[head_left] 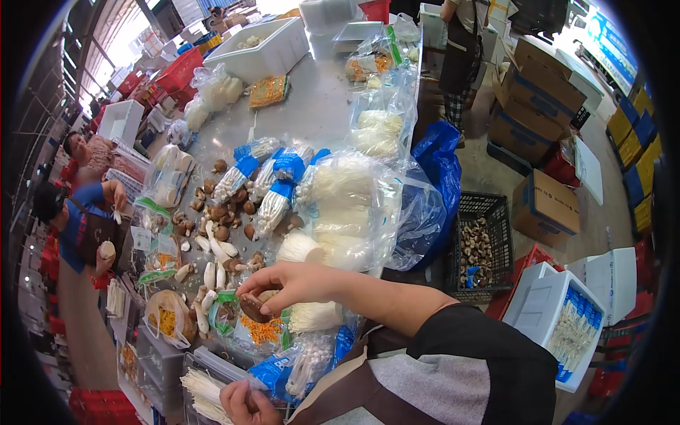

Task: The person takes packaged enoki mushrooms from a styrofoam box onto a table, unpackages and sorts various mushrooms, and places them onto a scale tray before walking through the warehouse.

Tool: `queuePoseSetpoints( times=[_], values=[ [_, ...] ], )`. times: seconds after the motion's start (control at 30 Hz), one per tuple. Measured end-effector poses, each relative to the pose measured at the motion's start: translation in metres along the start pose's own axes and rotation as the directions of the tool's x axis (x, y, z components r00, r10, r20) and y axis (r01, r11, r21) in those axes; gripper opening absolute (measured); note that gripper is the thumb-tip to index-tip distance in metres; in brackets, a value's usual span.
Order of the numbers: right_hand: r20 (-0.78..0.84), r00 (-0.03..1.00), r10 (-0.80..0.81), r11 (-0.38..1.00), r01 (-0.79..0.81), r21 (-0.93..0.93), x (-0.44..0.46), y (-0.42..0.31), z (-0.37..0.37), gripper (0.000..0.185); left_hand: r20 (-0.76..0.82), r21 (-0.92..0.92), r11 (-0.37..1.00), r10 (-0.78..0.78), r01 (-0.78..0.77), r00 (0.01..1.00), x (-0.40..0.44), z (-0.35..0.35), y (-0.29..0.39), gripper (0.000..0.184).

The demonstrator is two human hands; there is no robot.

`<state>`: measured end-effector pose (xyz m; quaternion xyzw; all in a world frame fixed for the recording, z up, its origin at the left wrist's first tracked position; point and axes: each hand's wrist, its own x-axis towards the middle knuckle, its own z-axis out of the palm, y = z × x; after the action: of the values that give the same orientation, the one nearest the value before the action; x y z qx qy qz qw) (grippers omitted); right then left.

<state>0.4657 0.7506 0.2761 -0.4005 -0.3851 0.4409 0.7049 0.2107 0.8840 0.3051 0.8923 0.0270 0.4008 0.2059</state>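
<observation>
My right hand (294,287) reaches in from the right with its fingers closed around a brown shiitake mushroom (252,309). Beneath it lies a green-edged bag of orange mushrooms (261,330). At the bottom edge, my left hand (249,405) is curled; what its fingers hold, if anything, I cannot make out. White enoki mushrooms (204,395) lie beside that hand, and a blue-and-white mushroom pack (287,372) is just above it. Loose shiitake (221,214) and thick white-stemmed mushrooms (210,275) are scattered farther up the metal table (312,95).
Bagged enoki (347,205) and blue-banded bundles (276,188) cover the table's middle. A white foam box (258,53) stands at the far end. On the floor to the right are a black crate of mushrooms (482,244) and cardboard boxes (545,205). A person (81,227) works at the left.
</observation>
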Motion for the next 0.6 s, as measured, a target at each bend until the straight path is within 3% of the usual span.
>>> queuePoseSetpoints(
  times=[0.13, 0.17, 0.27, 0.3, 0.33, 0.37, 0.4, 0.47, 0.6],
  values=[
    [0.004, 0.995, 0.100, 0.992, -0.100, 0.073, 0.014, 0.000, 0.006, 0.053, -0.208, 0.158, 0.987, 0.046, -0.013, 0.977, 0.005, -0.019, -0.003, 0.016],
    [0.022, 0.995, 0.098, 0.989, -0.100, 0.108, 0.021, 0.005, 0.008, 0.051, -0.223, 0.153, 0.977, -0.115, 0.152, 0.968, -0.016, -0.034, -0.017, 0.018],
    [0.041, 0.989, 0.145, 0.985, -0.148, 0.093, 0.044, 0.011, 0.019, 0.043, -0.465, 0.044, 0.902, -0.362, 0.430, 0.808, -0.033, -0.052, -0.021, 0.018],
    [0.031, 0.991, 0.133, 0.987, -0.136, 0.091, 0.052, 0.011, 0.026, 0.040, -0.489, 0.051, 0.890, -0.372, 0.452, 0.789, -0.040, -0.062, -0.022, 0.019],
    [0.137, 0.985, 0.105, 0.989, -0.118, 0.092, 0.066, 0.026, 0.025, 0.038, -0.517, 0.069, 0.875, -0.380, 0.480, 0.767, -0.047, -0.075, -0.026, 0.020],
    [0.064, 0.979, 0.193, 0.978, -0.197, 0.069, 0.072, 0.016, 0.039, 0.039, -0.575, 0.117, 0.888, -0.305, 0.445, 0.759, -0.042, -0.078, -0.024, 0.019],
    [0.177, 0.972, 0.156, 0.983, -0.170, 0.069, 0.089, 0.025, 0.045, 0.040, -0.581, 0.117, 0.872, -0.329, 0.476, 0.745, -0.049, -0.088, -0.024, 0.019],
    [0.089, 0.964, 0.250, 0.966, -0.242, -0.096, 0.100, 0.016, 0.072, 0.040, -0.646, 0.093, 0.838, -0.360, 0.538, 0.673, -0.059, -0.097, -0.026, 0.020],
    [0.268, 0.910, 0.315, 0.946, -0.279, -0.165, 0.143, 0.040, 0.116, 0.040, -0.665, -0.111, 0.672, -0.597, 0.732, 0.448, -0.093, -0.110, -0.036, 0.020]
  ],
)
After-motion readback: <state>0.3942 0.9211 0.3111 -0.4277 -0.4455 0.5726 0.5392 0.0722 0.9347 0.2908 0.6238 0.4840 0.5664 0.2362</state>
